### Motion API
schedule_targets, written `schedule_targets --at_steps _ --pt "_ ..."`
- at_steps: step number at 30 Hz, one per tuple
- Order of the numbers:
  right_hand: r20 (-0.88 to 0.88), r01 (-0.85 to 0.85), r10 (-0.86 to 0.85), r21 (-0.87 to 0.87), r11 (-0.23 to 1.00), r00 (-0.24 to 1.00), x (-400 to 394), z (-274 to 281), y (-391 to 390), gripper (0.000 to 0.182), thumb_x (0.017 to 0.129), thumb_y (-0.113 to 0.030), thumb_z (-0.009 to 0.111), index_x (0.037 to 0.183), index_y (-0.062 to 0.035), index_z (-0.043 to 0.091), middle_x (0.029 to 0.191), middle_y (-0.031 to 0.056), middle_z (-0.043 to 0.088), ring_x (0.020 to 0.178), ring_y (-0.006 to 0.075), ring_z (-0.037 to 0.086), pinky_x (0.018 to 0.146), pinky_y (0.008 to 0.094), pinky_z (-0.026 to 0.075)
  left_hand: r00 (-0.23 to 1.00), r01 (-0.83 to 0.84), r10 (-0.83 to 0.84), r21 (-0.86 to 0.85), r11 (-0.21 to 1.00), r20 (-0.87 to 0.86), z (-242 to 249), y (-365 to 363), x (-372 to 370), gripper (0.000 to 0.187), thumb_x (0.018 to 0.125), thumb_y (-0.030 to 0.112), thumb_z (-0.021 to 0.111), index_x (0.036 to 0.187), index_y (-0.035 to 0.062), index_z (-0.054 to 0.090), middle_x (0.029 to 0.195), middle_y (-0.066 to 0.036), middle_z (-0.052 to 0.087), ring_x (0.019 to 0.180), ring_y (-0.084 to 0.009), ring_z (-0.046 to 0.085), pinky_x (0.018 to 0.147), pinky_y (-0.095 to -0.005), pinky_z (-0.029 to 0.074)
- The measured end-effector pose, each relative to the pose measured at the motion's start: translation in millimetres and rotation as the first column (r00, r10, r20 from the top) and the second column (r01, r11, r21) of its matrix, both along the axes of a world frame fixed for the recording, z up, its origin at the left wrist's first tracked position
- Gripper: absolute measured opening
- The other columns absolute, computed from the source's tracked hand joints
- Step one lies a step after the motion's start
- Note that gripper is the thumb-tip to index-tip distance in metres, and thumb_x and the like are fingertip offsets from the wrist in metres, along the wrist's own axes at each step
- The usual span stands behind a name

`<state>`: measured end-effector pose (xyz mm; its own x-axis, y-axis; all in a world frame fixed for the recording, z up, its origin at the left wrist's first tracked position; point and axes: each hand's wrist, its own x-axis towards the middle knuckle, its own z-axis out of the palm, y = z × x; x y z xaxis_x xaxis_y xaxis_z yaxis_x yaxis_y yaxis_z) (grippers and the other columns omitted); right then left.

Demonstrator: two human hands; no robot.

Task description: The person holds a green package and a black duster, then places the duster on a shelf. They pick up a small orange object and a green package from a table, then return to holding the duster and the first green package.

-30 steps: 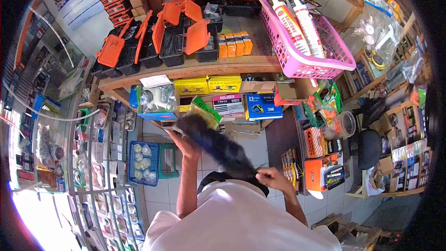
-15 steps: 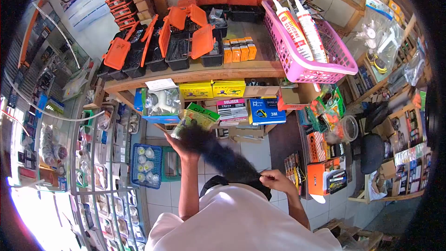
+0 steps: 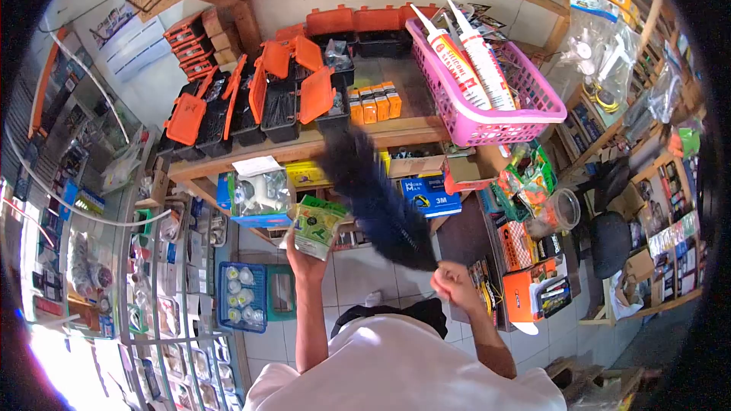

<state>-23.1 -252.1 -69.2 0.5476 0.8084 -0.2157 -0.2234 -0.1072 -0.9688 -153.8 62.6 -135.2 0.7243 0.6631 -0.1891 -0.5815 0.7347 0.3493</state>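
Observation:
My left hand is closed around the lower end of a green and white packet, held upright in front of the lower shelf. My right hand grips the thin end of a dark feather duster. The duster slants up and left from that hand, blurred at its tip, and passes in front of the yellow boxes and the shelf edge. Its tip is near the black bins with orange lids.
A pink basket with sealant tubes stands on the upper wooden shelf, beside small orange boxes. Below are a blue 3M box and a blue basket of white items. Glass shelving stands at left.
The duster has swung up and away from the packet, towards the shelf edge. The packet now shows more fully in my left hand. The view has shifted slightly.

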Motion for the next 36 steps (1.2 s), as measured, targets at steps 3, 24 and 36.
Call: schedule_targets --at_steps 3,24,36 --pt "-0.031 0.105 -0.101 0.139 0.985 0.994 27.7 38.4 22.8 0.020 0.095 -0.024 0.054 0.084 -0.0082 0.051 0.058 -0.0015 0.048 0.045 0.0045 0.039 0.042 0.0204 0.029 0.995 0.077 -0.076 0.019 0.997 -0.062 -8.9 -7.6 4.2 0.049 0.093 0.031 0.048 0.135 0.0082 0.041 0.135 -0.013 0.048 0.123 -0.0338 0.047 0.097 -0.0553 0.043" --pt "-0.447 0.225 -0.008 0.435 0.872 0.895 163.9 25.4 153.0 0.032 0.083 -0.022 0.070 0.098 -0.0067 0.046 0.104 0.0128 0.061 0.071 0.0207 0.065 0.061 0.0388 0.059 0.754 0.532 -0.476 -0.004 0.846 -0.453 -69.7 -33.3 46.6 0.043 0.091 0.021 0.054 0.130 0.0052 0.045 0.127 -0.009 0.055 0.113 -0.0289 0.056 0.094 -0.0443 0.047" --pt "-0.186 0.510 -0.476 0.355 0.784 0.860 140.0 -7.6 70.9 0.076 0.083 -0.046 0.067 0.138 -0.0044 0.034 0.128 0.0167 0.050 0.111 0.0236 0.054 0.087 0.0347 0.047 0.833 0.551 0.036 0.834 0.042 -0.552 -58.3 -28.0 198.0 0.035 0.096 0.030 0.048 0.123 0.0081 0.048 0.114 -0.007 0.057 0.104 -0.0216 0.056 0.087 -0.0421 0.048"
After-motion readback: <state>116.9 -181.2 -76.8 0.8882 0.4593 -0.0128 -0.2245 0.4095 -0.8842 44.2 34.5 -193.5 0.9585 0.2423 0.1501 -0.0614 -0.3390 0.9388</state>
